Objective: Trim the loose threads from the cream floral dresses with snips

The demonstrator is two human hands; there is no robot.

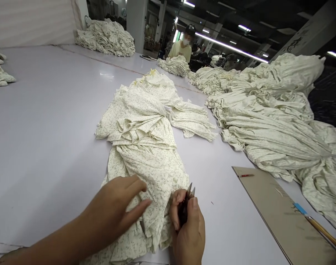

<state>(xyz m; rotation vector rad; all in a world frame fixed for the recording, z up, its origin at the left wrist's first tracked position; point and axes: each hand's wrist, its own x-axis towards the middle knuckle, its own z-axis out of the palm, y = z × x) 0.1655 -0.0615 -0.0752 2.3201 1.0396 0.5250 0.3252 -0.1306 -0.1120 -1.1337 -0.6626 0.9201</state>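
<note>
A long layered heap of cream fabric with a small green print (146,191) lies on the table in front of me. My left hand (121,202) rests on it with the fingers spread, pressing on the cloth. My right hand (188,228) is at the heap's right edge, closed around dark-handled thread snips (186,206) with their metal tips pointing up. The snips touch or nearly touch the fabric; I cannot tell which. Part of the blades is hidden by my fingers.
The pale lilac table (46,129) carries a tan cardboard sheet (278,217) with a red pencil (245,175) and a wooden-handled tool (325,233). A large fabric heap (267,125) lies to the right, with more piles (106,38) behind. A co-worker (181,48) stands at the far end.
</note>
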